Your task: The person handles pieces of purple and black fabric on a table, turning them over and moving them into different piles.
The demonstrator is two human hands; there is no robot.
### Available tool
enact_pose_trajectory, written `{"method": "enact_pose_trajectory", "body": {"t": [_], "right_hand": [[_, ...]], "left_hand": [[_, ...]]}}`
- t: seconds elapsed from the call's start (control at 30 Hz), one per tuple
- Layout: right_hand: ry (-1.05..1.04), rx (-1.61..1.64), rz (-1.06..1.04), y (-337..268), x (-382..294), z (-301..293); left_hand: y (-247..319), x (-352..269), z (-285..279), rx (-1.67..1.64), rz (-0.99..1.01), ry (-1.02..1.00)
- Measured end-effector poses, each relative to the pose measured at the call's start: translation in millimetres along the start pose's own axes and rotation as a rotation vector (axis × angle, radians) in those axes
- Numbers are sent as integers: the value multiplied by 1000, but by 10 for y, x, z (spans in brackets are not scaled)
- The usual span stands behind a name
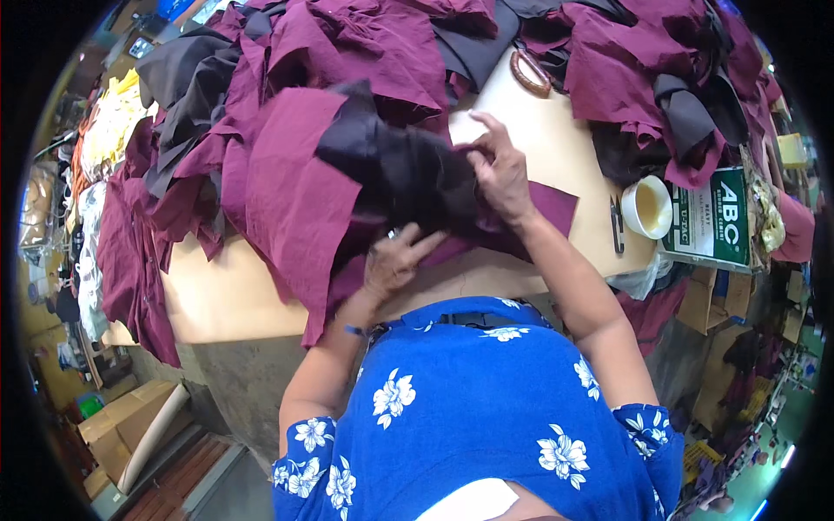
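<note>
Maroon cloth with a black layer (397,176) lies bunched in front of me, at the near part of the table. My right hand (502,172) grips the dark cloth's right end between thumb and fingers, with the index finger raised. My left hand (397,260) rests at the near edge of the same cloth, fingers spread; whether it pinches any fabric is hidden. A flat maroon panel (293,182) hangs to the left of the black part, its lower tip over the table edge. Another maroon piece (554,205) shows under my right wrist.
Heaps of maroon and black cloth (365,45) cover the table's far side. To the right are scissors handles (529,73), a black pen-like tool (616,225), a white bowl of yellowish paste (646,207) and a green ABC rubber cement can (710,218). A cardboard box (133,423) stands on the floor, lower left.
</note>
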State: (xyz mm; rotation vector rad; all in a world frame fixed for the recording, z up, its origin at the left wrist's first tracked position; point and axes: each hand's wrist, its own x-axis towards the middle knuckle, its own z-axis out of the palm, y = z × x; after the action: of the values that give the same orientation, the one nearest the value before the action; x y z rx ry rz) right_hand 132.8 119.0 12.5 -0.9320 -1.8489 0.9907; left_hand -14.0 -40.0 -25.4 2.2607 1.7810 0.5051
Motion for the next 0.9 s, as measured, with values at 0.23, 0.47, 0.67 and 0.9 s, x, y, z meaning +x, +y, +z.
{"method": "enact_pose_trajectory", "body": {"t": [0.23, 0.47, 0.67, 0.9], "right_hand": [[-127, 18, 354, 407, 138, -189], [-224, -206, 179, 507, 118, -130], [-401, -377, 298, 426, 114, -162], [-219, -304, 82, 416, 257, 48]], "left_hand": [[-388, 362, -75, -218, 60, 65], [-78, 367, -93, 87, -11, -66], [-678, 254, 32, -412, 41, 91], [27, 402, -205, 138, -74, 76]]}}
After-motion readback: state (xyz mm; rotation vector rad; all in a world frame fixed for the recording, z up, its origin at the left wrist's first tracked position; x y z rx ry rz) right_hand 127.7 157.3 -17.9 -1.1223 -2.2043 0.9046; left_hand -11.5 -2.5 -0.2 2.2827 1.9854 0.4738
